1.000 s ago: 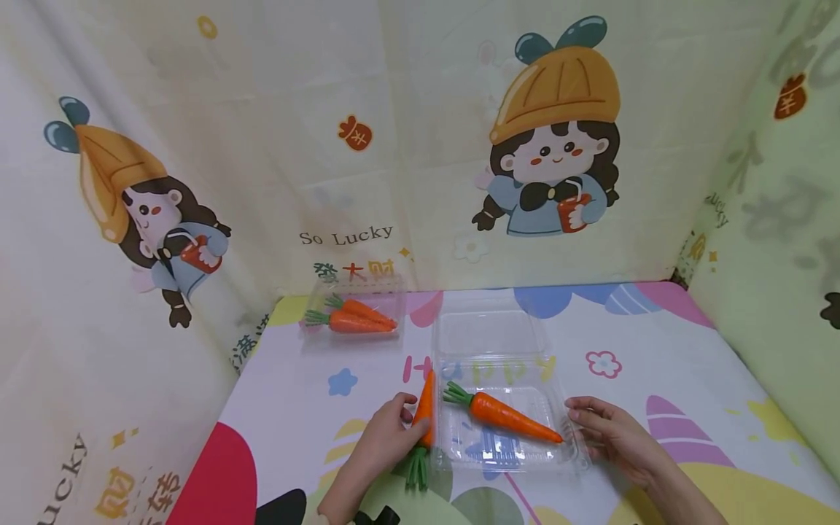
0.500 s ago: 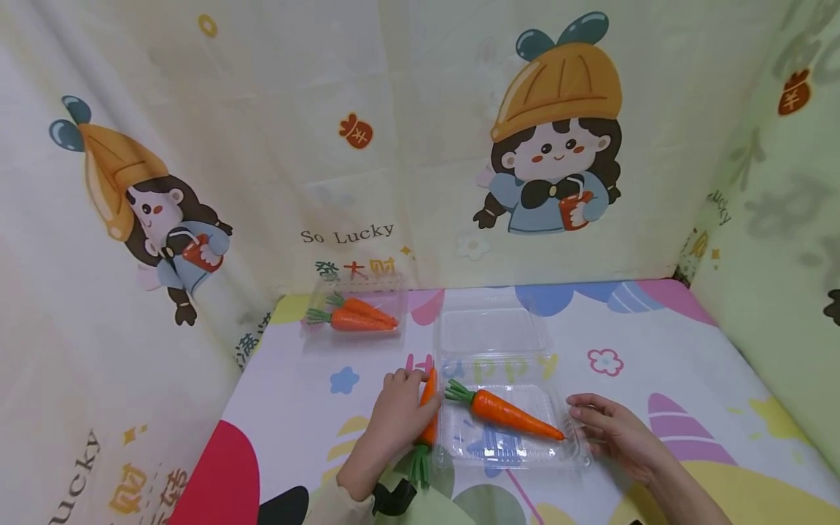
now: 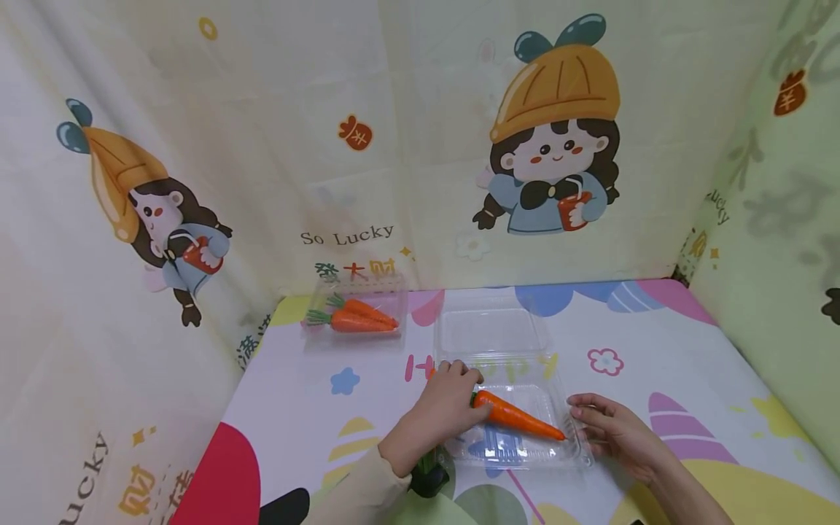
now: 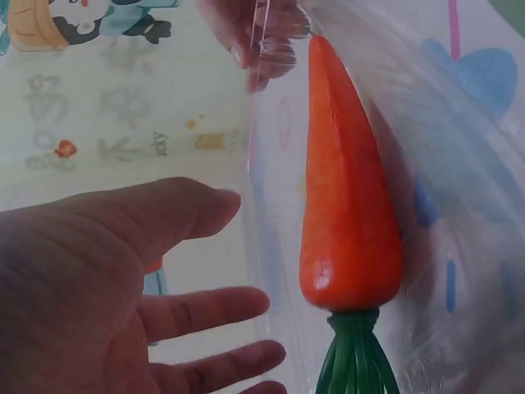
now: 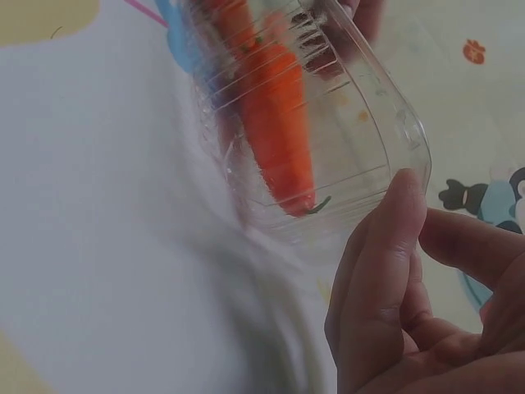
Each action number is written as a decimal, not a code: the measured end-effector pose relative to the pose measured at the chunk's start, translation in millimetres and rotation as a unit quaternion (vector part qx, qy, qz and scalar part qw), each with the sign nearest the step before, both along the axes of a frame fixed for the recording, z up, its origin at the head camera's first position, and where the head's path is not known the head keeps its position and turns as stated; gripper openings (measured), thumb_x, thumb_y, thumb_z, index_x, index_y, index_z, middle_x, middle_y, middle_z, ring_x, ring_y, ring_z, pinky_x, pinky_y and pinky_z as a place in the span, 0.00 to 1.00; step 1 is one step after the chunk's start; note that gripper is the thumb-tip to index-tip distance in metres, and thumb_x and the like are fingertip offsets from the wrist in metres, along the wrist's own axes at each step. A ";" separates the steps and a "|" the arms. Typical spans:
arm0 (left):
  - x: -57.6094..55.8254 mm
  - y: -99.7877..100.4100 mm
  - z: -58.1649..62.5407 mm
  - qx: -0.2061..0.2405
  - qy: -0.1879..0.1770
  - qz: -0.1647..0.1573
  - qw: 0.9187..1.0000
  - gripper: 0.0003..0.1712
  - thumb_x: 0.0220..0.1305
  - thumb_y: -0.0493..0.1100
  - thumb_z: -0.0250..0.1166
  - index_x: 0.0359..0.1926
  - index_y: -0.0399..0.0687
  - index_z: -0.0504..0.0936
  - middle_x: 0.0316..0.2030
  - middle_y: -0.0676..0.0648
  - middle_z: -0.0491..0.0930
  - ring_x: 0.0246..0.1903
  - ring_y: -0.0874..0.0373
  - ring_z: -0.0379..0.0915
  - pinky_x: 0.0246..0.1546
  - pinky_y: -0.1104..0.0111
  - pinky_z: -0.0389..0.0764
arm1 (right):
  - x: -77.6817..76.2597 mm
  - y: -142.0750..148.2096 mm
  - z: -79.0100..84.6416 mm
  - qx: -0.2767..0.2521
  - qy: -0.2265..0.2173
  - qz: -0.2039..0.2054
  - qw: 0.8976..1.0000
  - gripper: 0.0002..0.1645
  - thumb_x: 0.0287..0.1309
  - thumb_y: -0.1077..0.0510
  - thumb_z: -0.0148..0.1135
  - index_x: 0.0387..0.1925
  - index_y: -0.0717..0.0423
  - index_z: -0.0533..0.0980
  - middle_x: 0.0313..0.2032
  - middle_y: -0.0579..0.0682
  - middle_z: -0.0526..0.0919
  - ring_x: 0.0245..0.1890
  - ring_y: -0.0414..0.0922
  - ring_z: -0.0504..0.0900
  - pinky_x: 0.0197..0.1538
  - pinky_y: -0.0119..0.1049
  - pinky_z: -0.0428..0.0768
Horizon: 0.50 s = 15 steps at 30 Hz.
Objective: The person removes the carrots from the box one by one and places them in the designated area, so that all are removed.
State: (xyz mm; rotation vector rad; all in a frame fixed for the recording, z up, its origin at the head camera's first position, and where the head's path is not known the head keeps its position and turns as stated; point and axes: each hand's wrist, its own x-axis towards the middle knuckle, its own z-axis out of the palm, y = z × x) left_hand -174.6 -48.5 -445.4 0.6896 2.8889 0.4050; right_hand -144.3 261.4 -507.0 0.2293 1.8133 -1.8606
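Note:
A clear plastic clamshell container [image 3: 525, 461] lies with its lid [image 3: 492, 332] folded back. Inside it is a carrot [image 3: 515, 417] with a green top, pointing right. My left hand [image 3: 441, 405] hovers over the container's left side, overlapping the carrot's green top in the head view. In the left wrist view, its thumb and fingers are spread apart beside the carrot [image 4: 353, 189], with nothing between them. Mostly hidden under the left hand and wrist, a second carrot [image 3: 431, 373] lies along the container's left side. My right hand [image 3: 613, 430] pinches the container's right rim.
At the back left stands another clear container [image 3: 397, 343] with two carrots [image 3: 361, 321] in it. A printed cloth [image 3: 604, 397] covers the table, and patterned curtains [image 3: 426, 146] hang behind and at both sides. A black band [image 3: 429, 483] is around my left wrist.
My left hand has moved right, from the carrot beside the container to over the container's left side. That carrot stays where it was. The right hand keeps its hold on the rim.

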 end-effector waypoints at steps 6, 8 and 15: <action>-2.4 18.5 0.8 -0.053 0.001 -0.077 0.996 0.24 0.67 0.59 0.68 0.60 0.58 0.83 0.50 0.53 0.78 0.46 0.59 0.67 0.44 0.73 0.75 | 0.9 2.7 -1.2 -0.003 0.001 -0.002 1.000 0.23 0.74 0.48 0.60 0.62 0.55 0.73 0.41 0.40 0.81 0.36 0.41 0.83 0.40 0.33 0.85; -1.9 23.6 1.7 -0.075 0.004 -0.102 0.992 0.22 0.67 0.59 0.68 0.59 0.60 0.83 0.47 0.55 0.77 0.45 0.61 0.66 0.44 0.73 0.74 | 0.5 3.2 -2.0 -0.003 0.001 -0.001 1.000 0.22 0.74 0.48 0.60 0.61 0.55 0.73 0.41 0.40 0.81 0.36 0.41 0.83 0.40 0.33 0.85; 1.7 38.2 -2.2 -0.127 0.031 -0.141 0.981 0.17 0.68 0.52 0.68 0.57 0.67 0.83 0.43 0.57 0.76 0.43 0.60 0.65 0.45 0.69 0.72 | -0.8 0.4 -1.6 0.003 -0.001 0.003 1.000 0.24 0.74 0.47 0.60 0.62 0.56 0.72 0.42 0.40 0.81 0.37 0.41 0.83 0.40 0.33 0.85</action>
